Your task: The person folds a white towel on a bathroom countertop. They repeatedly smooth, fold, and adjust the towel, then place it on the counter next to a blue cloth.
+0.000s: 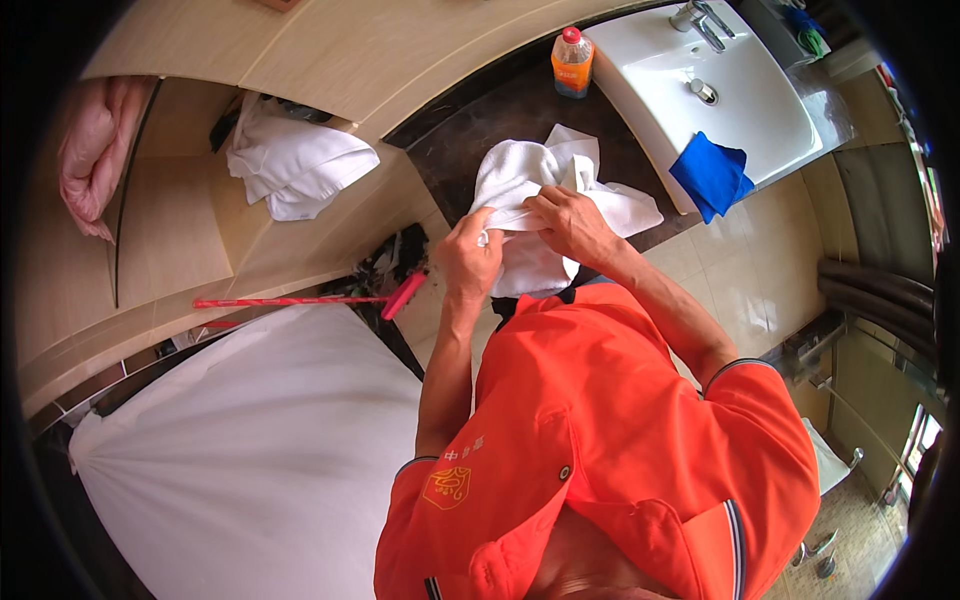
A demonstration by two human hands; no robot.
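A crumpled white towel [517, 169] lies partly on the dark stone counter [495, 112] and hangs over its front edge towards my body. My left hand [472, 255] pinches the cloth at its left edge, thumb and fingers closed on the fabric. Over the middle of the same towel, my right hand [574, 225] grips a fold, its fingertips curled into the cloth. Some of the towel's lower part drops below both hands, in front of my waist. A pointed corner of white cloth spreads to the right of my right hand.
A white washbasin [645, 75] with a chrome tap [705, 22] stands right, a blue cloth [712, 176] over its rim. Beside it is a bottle with orange liquid [572, 64]. Leftward are white towels [296, 161] on a shelf, a pink-red broom [401, 296] and a white-sheeted bed [262, 435].
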